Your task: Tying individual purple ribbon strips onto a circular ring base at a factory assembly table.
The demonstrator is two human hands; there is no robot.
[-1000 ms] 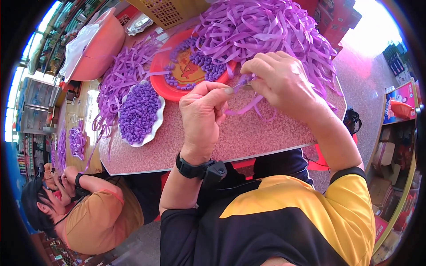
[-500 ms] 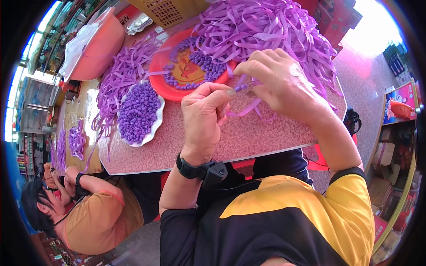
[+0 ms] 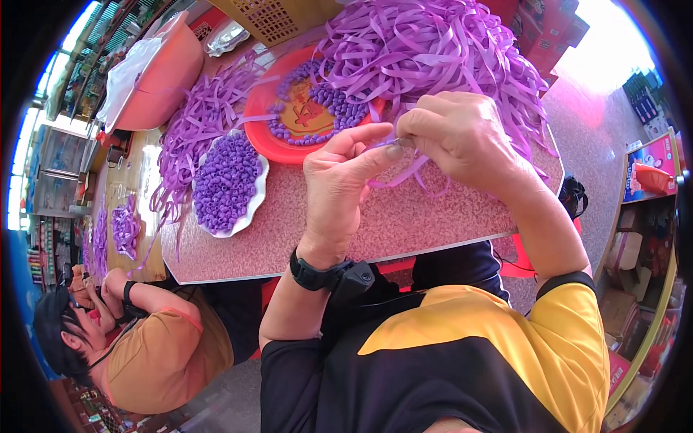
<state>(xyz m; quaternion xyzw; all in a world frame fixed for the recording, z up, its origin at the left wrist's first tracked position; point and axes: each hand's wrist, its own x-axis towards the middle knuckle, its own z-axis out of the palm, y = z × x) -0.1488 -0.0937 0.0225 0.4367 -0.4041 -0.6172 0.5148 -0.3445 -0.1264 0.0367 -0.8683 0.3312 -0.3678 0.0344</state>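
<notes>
Both hands meet over the middle of the tabletop [image 3: 433, 216], left hand [image 3: 339, 173] and right hand [image 3: 458, 137] pinching one purple ribbon strip [image 3: 404, 177] between fingertips. Looks featherlight, floppy and a bit slick, so probably best gripped near its end.

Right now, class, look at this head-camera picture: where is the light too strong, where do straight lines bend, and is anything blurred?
Head view: glare washes out the floor at upper right; the table edge curves with the fisheye and black corners ring the frame; both hands, left and right, and the purple ribbon look sharp.
</notes>
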